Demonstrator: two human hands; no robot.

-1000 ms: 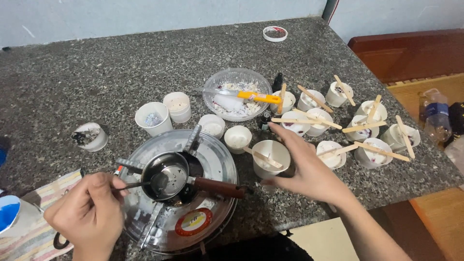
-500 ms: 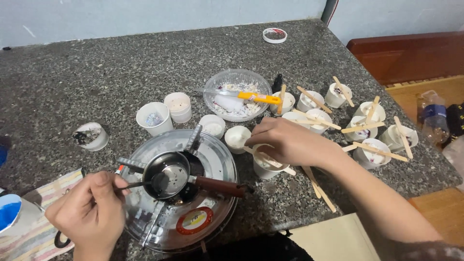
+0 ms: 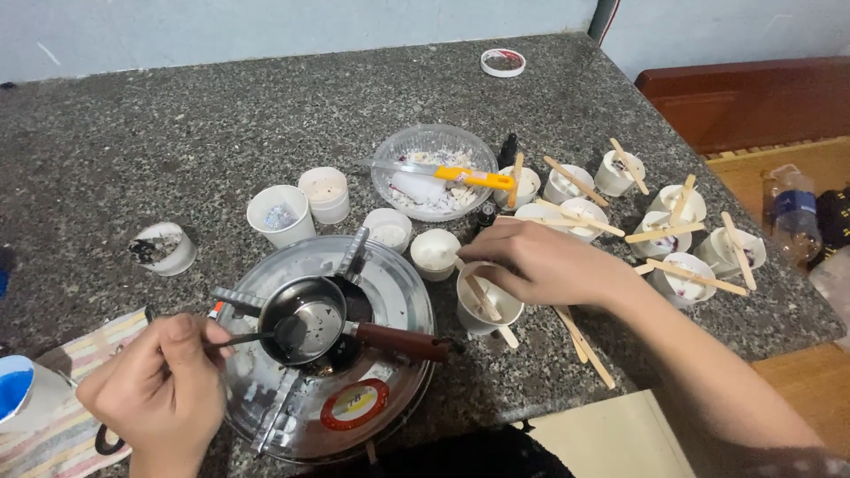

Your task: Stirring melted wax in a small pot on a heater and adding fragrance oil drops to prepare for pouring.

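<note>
My left hand (image 3: 164, 389) is closed on a thin metal tool (image 3: 252, 338) whose tip reaches into a small dark saucepan (image 3: 305, 320) with a brown handle (image 3: 403, 342). The pan sits on a round silver stove (image 3: 390, 292). My right hand (image 3: 540, 264) rests over the rim of a white cup (image 3: 485, 312), fingers pinching a wooden stick (image 3: 487, 307) that lies across it. Two more wooden sticks (image 3: 586, 347) lie on the counter under my right wrist.
Several small white cups, many with sticks across them (image 3: 673, 232), crowd the right side. A clear bowl (image 3: 434, 170) holds a yellow-handled knife (image 3: 474, 178). More cups (image 3: 279, 212) stand left of it. A striped cloth (image 3: 71, 416) lies at bottom left; the counter edge runs near my right arm.
My right hand moved left from the cups at the right to the cup beside the stove and set a stick across it. My left hand stayed at the pan.
</note>
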